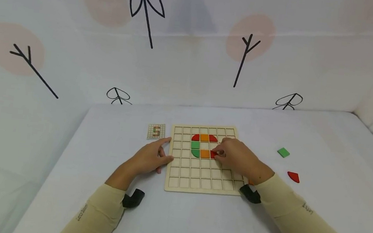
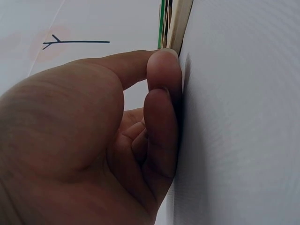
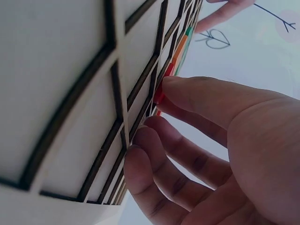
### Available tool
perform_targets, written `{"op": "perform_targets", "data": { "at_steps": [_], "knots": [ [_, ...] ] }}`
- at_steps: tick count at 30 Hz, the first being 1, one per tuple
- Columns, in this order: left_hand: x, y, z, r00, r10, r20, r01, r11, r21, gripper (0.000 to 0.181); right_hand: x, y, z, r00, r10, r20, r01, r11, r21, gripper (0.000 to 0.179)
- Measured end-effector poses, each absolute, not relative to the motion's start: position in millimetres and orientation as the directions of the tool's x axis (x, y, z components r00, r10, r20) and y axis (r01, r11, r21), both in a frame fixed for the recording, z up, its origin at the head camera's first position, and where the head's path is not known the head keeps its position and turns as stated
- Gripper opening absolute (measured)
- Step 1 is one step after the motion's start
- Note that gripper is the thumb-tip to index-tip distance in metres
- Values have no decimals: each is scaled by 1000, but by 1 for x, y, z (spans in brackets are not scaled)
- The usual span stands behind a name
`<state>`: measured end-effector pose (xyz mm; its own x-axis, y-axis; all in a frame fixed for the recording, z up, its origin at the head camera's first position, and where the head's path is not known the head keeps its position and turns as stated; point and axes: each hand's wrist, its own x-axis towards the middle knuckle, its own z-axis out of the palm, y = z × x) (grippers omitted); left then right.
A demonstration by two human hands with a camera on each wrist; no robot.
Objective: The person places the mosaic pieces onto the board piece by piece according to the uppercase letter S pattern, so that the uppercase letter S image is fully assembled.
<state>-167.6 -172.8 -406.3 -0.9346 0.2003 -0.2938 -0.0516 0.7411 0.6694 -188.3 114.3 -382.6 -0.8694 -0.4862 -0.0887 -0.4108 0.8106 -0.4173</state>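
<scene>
A square wooden grid board (image 1: 179, 182) lies flat on the table. My left hand (image 1: 149, 156) touches its left edge with the thumb and index finger; in the left wrist view the thumb tip (image 2: 164, 65) rests against the board's side. My right hand (image 1: 238, 156) pinches a red quarter-round tile (image 1: 213, 155) in a cell right of an orange square tile (image 1: 205, 154). In the right wrist view, the thumb and a finger hold that red tile (image 3: 165, 79). Above it sit two red quarter-rounds, another orange square (image 1: 204, 137), a green square (image 1: 195, 144) and a green quarter-round (image 1: 196, 153).
A small pattern card (image 1: 156, 131) lies left of the board. Out to the right are a loose green square tile (image 1: 283, 152) and a red quarter-round (image 1: 293, 176). An orange piece (image 1: 251, 182) is mostly hidden by the right wrist. A patterned cloth (image 1: 191, 71) hangs behind.
</scene>
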Motion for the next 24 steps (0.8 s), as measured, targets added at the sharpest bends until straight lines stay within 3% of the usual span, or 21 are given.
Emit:
{"op": "perform_targets", "data": {
  "at_steps": [19, 24],
  "knots": [
    [-163, -173, -403, -935, 194, -298, -56, 746, 663, 75, -184, 119, -377, -853, -518, -68, -442, 784, -435, 28],
    [-164, -173, -403, -936, 204, -288, -47, 738, 673, 75, -186, 126, -367, -875, -479, -72, -403, 802, -442, 30]
  ]
}}
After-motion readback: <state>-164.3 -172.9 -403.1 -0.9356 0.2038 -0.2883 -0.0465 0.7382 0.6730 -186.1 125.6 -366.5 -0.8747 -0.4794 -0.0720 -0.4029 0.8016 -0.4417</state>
